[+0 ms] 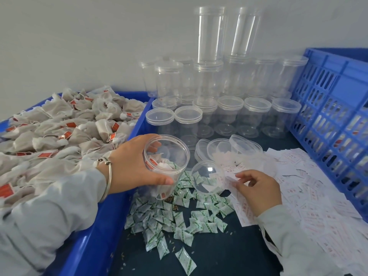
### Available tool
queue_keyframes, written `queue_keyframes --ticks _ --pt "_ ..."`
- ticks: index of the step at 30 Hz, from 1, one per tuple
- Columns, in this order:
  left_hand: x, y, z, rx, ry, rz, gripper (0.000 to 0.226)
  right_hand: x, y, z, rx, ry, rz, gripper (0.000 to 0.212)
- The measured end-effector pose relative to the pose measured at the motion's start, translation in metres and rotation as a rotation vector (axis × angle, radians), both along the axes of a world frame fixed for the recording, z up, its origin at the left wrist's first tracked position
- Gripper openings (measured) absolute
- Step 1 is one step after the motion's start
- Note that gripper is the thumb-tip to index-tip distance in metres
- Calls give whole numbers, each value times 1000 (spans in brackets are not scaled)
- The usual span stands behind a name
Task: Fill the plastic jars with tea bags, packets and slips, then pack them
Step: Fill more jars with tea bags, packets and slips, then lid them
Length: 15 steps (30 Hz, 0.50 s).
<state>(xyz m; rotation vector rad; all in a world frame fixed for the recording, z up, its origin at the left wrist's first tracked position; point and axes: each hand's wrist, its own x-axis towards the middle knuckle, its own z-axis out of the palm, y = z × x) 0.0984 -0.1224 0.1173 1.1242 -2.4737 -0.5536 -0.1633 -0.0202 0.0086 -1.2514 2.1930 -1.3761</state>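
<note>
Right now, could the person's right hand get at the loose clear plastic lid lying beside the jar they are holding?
Probably yes. The right hand sits just right of the clear plastic lid, with nothing standing between them. But its fingers pinch a white paper slip, so that likely goes first.

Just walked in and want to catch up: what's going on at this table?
A person is filling clear plastic jars. The left hand holds an open jar that already has tea bags and a green packet inside. The right hand is picking a paper slip from the pile of slips. Green packets lie scattered on the table, a blue bin holds loose tea bags, and empty lidded jars stand stacked behind.
</note>
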Motion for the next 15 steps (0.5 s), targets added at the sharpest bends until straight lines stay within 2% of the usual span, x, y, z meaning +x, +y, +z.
queue_keyframes --ticks 5,10,15 --pt "1 -2 -1 15 -3 -4 104 -4 7 12 -62 -36 -46 28" --pt "1 -5 -2 34 -15 -12 106 1 14 51 -306 -115 -89 28" --pt "0 2 -1 30 117 0 95 57 8 98 -462 -111 263 30"
